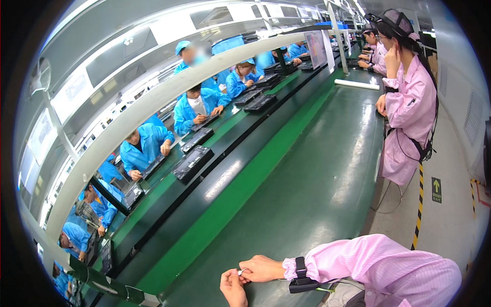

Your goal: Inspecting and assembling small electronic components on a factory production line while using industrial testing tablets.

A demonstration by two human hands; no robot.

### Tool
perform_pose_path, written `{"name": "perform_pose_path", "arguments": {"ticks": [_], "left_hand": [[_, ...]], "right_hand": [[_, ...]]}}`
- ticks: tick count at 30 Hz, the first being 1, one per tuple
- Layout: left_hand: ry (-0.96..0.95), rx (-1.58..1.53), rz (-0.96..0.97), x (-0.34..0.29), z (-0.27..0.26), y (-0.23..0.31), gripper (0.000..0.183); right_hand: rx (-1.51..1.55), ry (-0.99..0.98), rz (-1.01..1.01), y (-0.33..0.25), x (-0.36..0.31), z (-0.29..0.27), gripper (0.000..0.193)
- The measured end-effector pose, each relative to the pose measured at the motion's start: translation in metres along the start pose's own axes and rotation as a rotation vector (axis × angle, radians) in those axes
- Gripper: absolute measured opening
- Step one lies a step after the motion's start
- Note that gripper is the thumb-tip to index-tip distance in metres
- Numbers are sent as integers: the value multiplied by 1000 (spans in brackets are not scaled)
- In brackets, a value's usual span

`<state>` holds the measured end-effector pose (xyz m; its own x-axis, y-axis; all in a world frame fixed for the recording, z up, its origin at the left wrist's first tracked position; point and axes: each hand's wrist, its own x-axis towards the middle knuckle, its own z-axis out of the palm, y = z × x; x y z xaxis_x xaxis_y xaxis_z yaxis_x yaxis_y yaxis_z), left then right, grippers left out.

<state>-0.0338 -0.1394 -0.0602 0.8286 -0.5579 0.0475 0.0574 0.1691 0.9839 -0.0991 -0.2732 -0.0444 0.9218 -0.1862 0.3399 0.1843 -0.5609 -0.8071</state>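
Observation:
Both my hands are together above the green work surface at the bottom of the head view. My right hand [263, 268] reaches in from the right, with a pink striped sleeve and a black strapped device [303, 279] at the wrist. Its fingers are bent and closed near the fingertips of my left hand [232, 290], which comes up from the lower edge with its thumb and fingers pressed together. Between the fingertips shows a small white thing [241, 272], too small to name. It seems to be pinched by both hands.
A long green bench [286, 204] runs away from me, with a white tube [356, 84] across its far part. Along the opposite line lie black device housings [193, 163], where several people in blue work. A person in pink [409, 107] stands at the right.

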Motion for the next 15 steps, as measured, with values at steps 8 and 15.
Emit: {"name": "perform_pose_path", "arguments": {"ticks": [8,15], "left_hand": [[-15,8,19,5,0,-10,15],[-13,-43,18,1,-2,-8,16]], "right_hand": [[14,-29,2,2,-2,-7,17],[-30,-20,-12,1,-4,-5,18]]}}
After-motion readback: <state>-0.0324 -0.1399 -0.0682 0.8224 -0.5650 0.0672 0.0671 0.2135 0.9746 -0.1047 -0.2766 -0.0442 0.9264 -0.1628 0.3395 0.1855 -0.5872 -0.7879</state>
